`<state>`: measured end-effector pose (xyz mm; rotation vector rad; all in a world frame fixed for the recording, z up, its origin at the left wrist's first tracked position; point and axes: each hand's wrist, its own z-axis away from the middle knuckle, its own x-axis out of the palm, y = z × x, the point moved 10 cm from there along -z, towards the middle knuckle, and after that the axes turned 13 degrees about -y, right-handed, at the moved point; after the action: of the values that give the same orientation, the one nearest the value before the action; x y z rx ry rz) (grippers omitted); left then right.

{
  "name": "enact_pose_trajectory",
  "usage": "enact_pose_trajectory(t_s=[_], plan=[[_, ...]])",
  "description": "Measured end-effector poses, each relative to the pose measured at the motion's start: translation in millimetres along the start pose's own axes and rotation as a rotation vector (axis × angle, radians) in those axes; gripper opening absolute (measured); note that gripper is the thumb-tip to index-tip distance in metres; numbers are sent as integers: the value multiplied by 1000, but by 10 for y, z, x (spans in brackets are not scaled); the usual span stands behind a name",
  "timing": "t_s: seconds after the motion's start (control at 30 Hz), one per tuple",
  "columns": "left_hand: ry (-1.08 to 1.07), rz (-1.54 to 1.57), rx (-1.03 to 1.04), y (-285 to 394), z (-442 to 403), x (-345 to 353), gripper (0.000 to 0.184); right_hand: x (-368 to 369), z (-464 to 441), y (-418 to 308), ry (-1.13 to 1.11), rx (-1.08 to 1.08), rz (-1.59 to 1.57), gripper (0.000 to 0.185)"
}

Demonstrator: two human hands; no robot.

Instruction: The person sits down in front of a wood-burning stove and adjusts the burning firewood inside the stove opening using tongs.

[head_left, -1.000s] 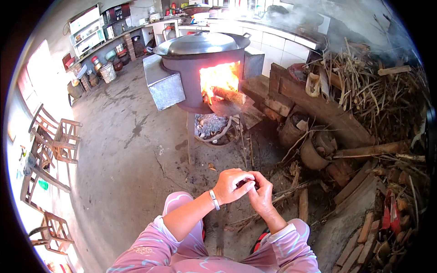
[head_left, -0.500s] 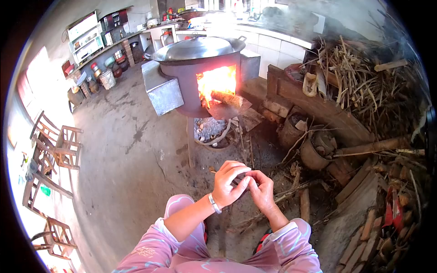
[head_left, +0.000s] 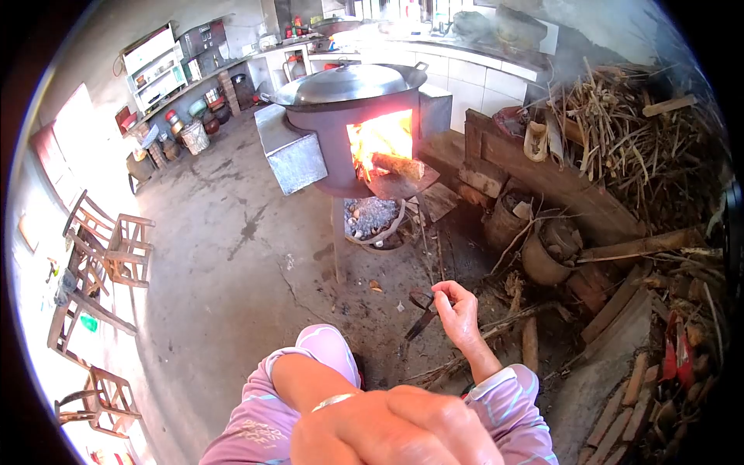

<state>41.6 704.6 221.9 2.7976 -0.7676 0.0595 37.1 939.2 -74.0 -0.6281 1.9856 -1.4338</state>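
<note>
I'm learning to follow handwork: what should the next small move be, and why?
Perhaps lower the left hand to help the right hand steady the dark scissor-like tool: the left looms close to the camera, while only the right holds it.

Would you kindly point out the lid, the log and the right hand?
Lid (head_left: 346, 87), head view: middle of the dome.
Log (head_left: 399, 165), head view: its visible side.
Right hand (head_left: 460, 314), head view: middle of the hand.

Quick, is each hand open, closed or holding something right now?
Left hand: cannot be told; mostly its back shows.
Right hand: closed, holding a dark scissors-like tool.
</note>
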Motion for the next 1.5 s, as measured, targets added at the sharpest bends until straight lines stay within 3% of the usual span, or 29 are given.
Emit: enact_pose_trajectory(t_s=[0.07, 0.3, 0.5, 0.63, 0.73, 0.83, 0.9, 0.97, 1.07, 1.1, 1.13, 1.17, 1.23, 1.33, 1.43, 1.5], plan=[[1, -44, -69, 109, -83, 42, 13, -3, 17, -3, -9, 5, 5, 12], [-75, -367, 187, 464, -82, 187, 18, 34, 165, -148, -150, 28, 87, 14], [358, -549, 53, 611, 0, 320, 18, 37, 575, -382, -366, 120, 329, 15], [209, -490, 52, 756, -49, 308, 19, -36, 1093, -220, -404, 147, 358, 14], [245, -548, 155, 853, 28, 361, 19, -72, 1658, 242, -442, 626, 0, 15], [170, -537, 204, 867, -43, 297, 20, -64, 2132, 646, -497, 908, -91, 28], [338, -625, 120, 899, -27, 386, 21, -29, 2206, 528, -651, 920, 174, 34], [178, -715, 285, 914, -37, 371, 18, 57, 2172, 432, -840, 966, 446, 44], [31, -889, 431, 925, -16, 407, 11, 228, 2015, 222, -1055, 657, 1009, 43], [27, -957, 448, 924, -32, 424, 9, 255, 2038, 182, -1125, 602, 1019, 41], [25, -1024, 467, 922, -47, 442, 9, 191, 2122, 467, -1073, 557, 951, 41], [6, -1074, 250, 1047, -103, 487, 11, 100, 2317, 1015, -1020, 514, 883, 42], [-98, -1116, 229, 1162, -103, 542, 10, 130, 2236, 964, -996, 559, 1160, 41], [-306, -1204, 317, 1223, 3, 605, 11, 124, 2086, 517, -971, 554, 934, 38], [-476, -1340, 367, 1108, 125, 656, 12, 42, 2069, 274, -869, 1003, 560, 25], [-544, -1412, 375, 1020, 191, 629, 13, 84, 2575, 1285, -763, 1276, -72, 18]])
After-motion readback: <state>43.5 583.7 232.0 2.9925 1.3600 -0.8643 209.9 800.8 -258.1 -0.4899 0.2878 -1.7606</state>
